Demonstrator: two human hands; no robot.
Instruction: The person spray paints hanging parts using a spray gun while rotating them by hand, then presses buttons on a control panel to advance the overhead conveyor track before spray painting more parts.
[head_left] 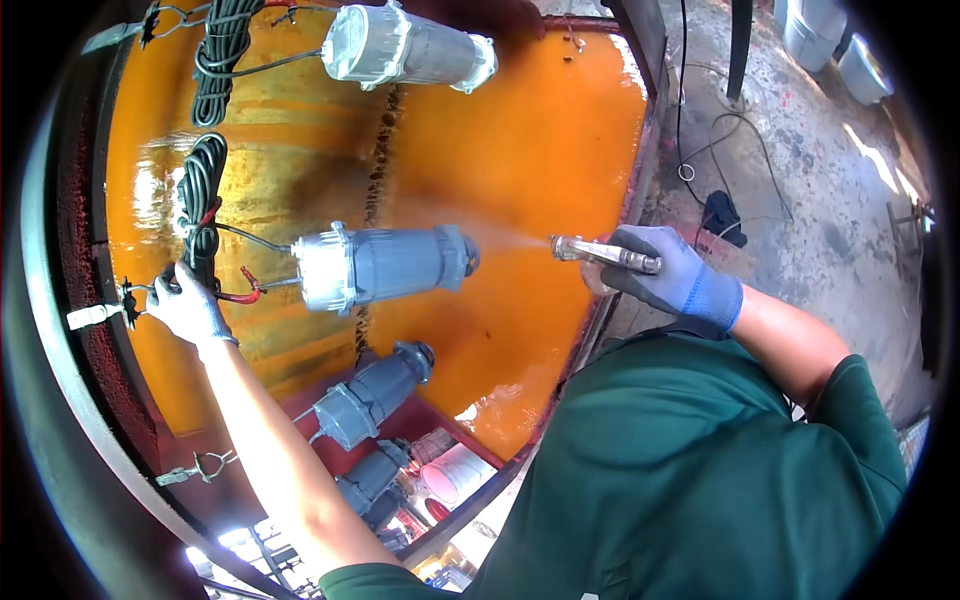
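My right hand point(660, 268), in a grey-blue glove, is closed around a metal spray gun point(605, 252). A pale mist leaves its nozzle toward the lower end of a blue-grey cylindrical pump point(400, 265), which hangs in the middle of the view. The pump's body is blue-grey, while its other end cap looks paler and shiny. My left hand point(187, 305), also gloved, is closed on the wire hook point(140, 289) beside the pump's coiled black cable point(203, 190). A red clip point(245, 290) sits just right of that hand.
Behind the pump stands an orange-coated panel point(530, 130). A bare silver pump point(410, 48) hangs farther off, and blue-grey pumps point(372, 395) hang nearer. A dark curved rail point(60, 330) runs along the left. Hoses point(735, 120) lie on the concrete floor point(830, 190) at right, near white buckets point(812, 35).
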